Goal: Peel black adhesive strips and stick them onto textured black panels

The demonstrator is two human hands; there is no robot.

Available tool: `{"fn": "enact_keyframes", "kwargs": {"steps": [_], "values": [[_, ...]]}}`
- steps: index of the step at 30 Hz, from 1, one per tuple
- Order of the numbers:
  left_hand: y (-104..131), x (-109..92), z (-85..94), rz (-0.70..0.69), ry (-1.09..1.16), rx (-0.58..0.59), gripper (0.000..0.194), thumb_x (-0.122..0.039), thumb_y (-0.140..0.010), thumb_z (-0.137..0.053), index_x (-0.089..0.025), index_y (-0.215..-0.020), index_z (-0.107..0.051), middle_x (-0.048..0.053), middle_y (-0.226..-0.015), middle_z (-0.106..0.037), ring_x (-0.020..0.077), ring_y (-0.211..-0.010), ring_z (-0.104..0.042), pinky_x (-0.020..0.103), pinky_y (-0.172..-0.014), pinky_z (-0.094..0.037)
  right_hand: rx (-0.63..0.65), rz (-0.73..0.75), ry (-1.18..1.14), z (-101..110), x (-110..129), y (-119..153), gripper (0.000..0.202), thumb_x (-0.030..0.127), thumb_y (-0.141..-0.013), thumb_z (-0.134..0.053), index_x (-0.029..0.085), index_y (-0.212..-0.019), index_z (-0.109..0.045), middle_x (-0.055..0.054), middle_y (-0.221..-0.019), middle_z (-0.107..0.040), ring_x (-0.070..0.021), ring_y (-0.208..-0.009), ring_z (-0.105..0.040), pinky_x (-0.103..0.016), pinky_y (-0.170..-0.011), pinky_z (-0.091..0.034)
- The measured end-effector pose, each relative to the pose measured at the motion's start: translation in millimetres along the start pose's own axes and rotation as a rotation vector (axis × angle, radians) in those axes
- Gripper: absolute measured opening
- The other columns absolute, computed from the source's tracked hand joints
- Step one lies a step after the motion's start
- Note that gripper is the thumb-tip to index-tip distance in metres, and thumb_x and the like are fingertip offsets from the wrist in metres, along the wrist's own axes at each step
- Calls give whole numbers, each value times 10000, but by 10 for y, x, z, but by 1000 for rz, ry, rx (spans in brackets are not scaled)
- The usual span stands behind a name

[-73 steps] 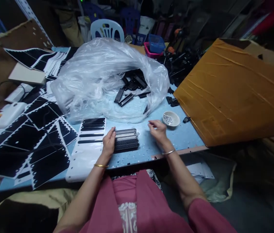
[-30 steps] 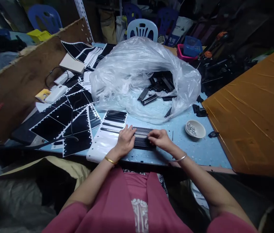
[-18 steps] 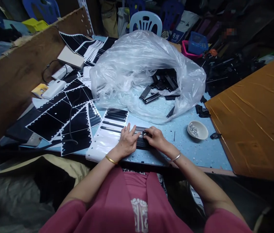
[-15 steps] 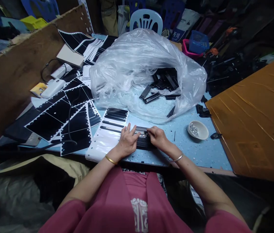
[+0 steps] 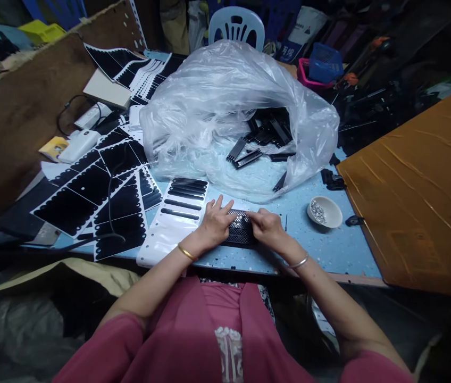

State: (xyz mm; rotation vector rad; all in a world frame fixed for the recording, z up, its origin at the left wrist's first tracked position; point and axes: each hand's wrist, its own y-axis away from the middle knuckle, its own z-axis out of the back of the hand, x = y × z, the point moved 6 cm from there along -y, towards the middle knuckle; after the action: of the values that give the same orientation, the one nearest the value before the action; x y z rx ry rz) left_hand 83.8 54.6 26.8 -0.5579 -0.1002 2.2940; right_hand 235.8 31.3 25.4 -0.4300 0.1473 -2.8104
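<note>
A black perforated piece [image 5: 242, 236] lies on the blue table near its front edge. Small shiny bits show in a row on its upper part. My left hand [image 5: 215, 222] rests over the piece's left end with its fingers spread. From the right, my right hand [image 5: 268, 227] is at the upper right part of the piece, index finger stretched along it and the other fingers curled; whatever they may hold is hidden. Left of the hands lies a white sheet [image 5: 165, 236] with black strips on it. A thin dark pin-like tool [image 5: 286, 222] lies just beyond my right hand.
A white bowl [image 5: 334, 214] of small metal bits stands to the right. Behind the hands, a big clear plastic bag [image 5: 209, 90] holds several black parts [image 5: 279, 130]. Black sticker sheets [image 5: 119, 213] and a cable crowd the left. A brown-wrapped panel [image 5: 417, 213] borders the right side.
My right hand has gone from a pinch over the piece to an extended index finger against it. My left hand has shifted slightly right. The whole view has moved a little.
</note>
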Motion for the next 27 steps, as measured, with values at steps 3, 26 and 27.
{"fn": "enact_keyframes", "kwargs": {"steps": [3,26,27], "values": [[4,-50,-24,-66,-55,45,502,-18,-758,-496,-205,-1192,-667,146,-1388,-547,419,-1372,-361,652,-1023,-309,73,98,125,-10,144,115,428,103,-860,-439,166,-1220,-661,-64,-728,-612,-156,-605,-520,-259,-584,-340],[112,16,-25,11,-40,59,593,-38,-768,-481,-238,-1315,-591,166,-1405,-522,415,-1399,-321,647,-1044,-274,145,143,261,-62,106,234,534,83,-831,-433,136,-1349,-548,-93,-783,-613,-175,-624,-501,-290,-613,-335],[108,14,-34,13,-46,72,598,-37,-761,-486,-237,-1314,-591,168,-1404,-523,418,-1397,-325,651,-1041,-277,170,142,272,-68,116,234,545,88,-829,-440,148,-1362,-538,-96,-796,-615,-177,-627,-502,-291,-612,-329]]}}
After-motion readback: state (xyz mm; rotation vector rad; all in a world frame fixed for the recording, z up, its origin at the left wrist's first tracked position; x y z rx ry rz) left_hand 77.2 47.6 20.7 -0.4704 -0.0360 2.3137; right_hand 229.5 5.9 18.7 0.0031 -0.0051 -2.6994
